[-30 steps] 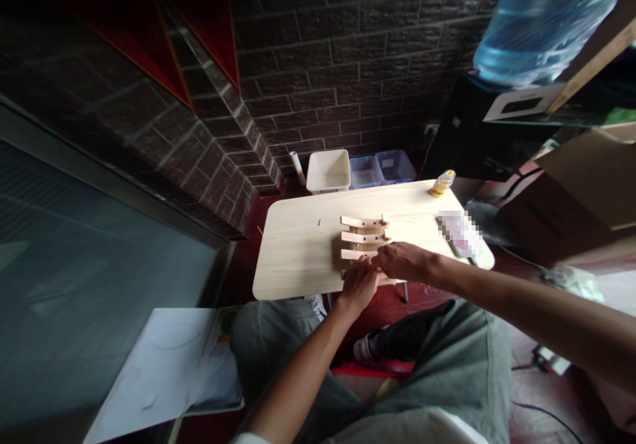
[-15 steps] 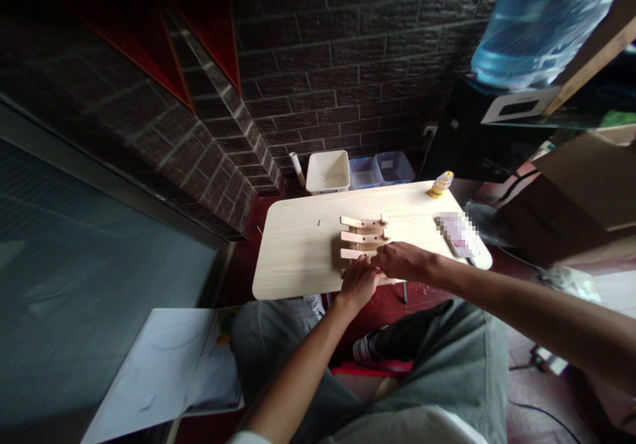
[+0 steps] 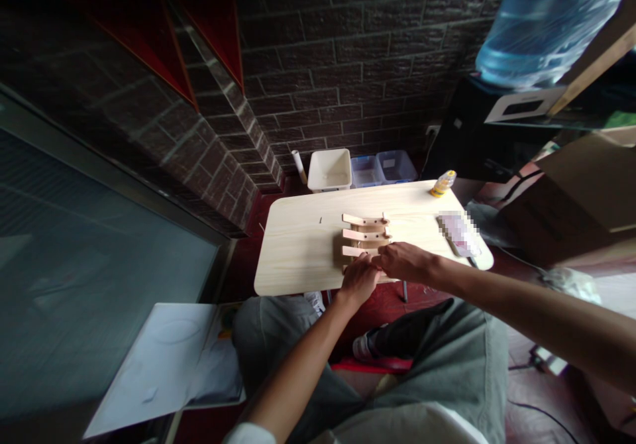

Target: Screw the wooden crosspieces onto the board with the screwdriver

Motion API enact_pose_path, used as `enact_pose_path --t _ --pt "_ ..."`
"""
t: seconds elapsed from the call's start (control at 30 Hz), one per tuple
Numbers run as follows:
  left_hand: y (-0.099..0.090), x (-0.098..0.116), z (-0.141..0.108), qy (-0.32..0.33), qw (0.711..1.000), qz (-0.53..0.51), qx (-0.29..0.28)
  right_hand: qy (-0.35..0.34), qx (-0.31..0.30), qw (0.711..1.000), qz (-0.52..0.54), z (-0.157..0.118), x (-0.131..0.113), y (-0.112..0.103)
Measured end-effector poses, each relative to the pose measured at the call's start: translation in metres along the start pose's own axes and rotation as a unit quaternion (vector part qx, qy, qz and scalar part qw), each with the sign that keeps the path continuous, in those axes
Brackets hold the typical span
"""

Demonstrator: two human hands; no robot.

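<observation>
Curling half-closed at the wooden frame's (image 3: 354, 234) near end, our left hand (image 3: 360, 278) and right hand (image 3: 401, 260) touch. What they grip, we cannot tell.

On my feed the fingers (image 3: 368, 265) hide the wooden frame's (image 3: 366, 235) near end; I can't tell what they pinch. Left of them, a dark sliver (image 3: 320, 220) is too small to identify; right, a flat item (image 3: 460, 234) is pixelated, and farther off a blue bottle (image 3: 539, 33) runs out of view.

My view's shifted slightly: wooden piece (image 3: 365, 236) and tabletop (image 3: 293, 245) nudged toward two o'clock in frame. Pale patch (image 3: 14, 250) newly on grey panel (image 3: 124, 245), nine o'clock.
</observation>
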State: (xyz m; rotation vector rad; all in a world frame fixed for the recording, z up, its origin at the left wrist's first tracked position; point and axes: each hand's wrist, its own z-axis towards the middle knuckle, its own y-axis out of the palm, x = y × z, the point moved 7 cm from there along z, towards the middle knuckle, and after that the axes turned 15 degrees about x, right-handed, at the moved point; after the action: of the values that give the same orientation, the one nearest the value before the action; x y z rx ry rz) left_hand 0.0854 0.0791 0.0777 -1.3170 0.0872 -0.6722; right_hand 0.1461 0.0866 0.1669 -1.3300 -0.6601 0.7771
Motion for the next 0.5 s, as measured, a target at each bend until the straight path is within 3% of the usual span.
enact_pose_path --t 0.17,0.5 --pt "-0.0020 0.0014 0.0007 -0.010 1.000 0.009 -0.001 -0.005 -0.039 0.999 0.005 -0.0014 0.0008 -0.0014" --pt "-0.0025 0.0018 -0.0007 -0.013 1.000 0.000 -0.005 0.003 -0.038 0.999 0.015 -0.0026 -0.0018 0.0052"
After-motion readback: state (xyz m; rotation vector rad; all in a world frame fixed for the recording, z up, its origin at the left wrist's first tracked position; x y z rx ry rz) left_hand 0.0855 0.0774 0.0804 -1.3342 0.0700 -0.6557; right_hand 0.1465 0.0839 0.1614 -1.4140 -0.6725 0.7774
